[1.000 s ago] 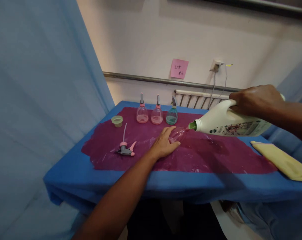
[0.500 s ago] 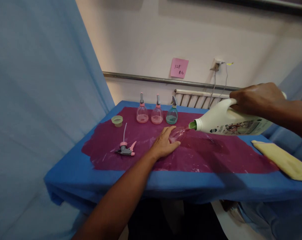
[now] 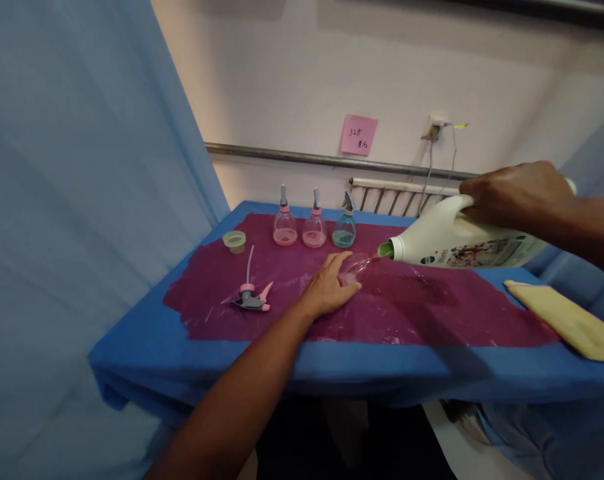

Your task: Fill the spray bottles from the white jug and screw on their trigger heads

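Note:
My left hand (image 3: 331, 285) is wrapped round a clear spray bottle (image 3: 361, 267) without its top, tilted with its mouth toward the right. My right hand (image 3: 517, 193) grips the handle of a large pale jug (image 3: 475, 243) with a picture label. The jug lies almost level, its green-lined spout against or very close to the bottle's mouth; whether liquid is flowing cannot be made out. Left of my left hand, a grey and pink spray head (image 3: 252, 300) with a thin tube lies on the dark red sheet (image 3: 282, 327). A greenish cap (image 3: 235, 241) sits farther back.
Behind my left hand stand two pink spray bottles (image 3: 285, 230) and a teal one (image 3: 344, 232), each partly filled. A folded yellow cloth (image 3: 567, 320) lies at the right end of the blue-covered table (image 3: 147, 333). A blue curtain (image 3: 82, 200) hangs on the left, and a wall with a metal rail rises behind.
The jug's rear and my right hand have risen slightly. My left hand and the bottle remain practically where they were.

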{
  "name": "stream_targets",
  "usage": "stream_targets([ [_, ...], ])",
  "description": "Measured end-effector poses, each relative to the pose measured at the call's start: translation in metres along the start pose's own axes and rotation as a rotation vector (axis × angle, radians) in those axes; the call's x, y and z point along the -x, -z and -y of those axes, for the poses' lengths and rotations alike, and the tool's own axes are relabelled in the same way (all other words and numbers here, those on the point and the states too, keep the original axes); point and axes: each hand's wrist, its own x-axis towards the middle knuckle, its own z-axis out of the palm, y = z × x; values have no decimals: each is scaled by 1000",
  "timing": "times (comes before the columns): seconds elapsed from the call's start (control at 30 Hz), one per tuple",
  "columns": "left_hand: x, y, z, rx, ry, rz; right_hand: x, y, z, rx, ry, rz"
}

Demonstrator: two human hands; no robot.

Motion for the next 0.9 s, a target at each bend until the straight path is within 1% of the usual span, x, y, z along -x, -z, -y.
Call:
stream_targets([
  [0.17, 0, 0, 1, -18, 6, 2, 1, 2, 1, -23, -4, -11],
  [0.43, 0, 0, 1, -9, 7, 5, -1, -1, -1, -15, 3, -45],
  [0.9, -1, -3, 7, 4, 0, 0, -2, 4, 0, -35, -4, -10],
])
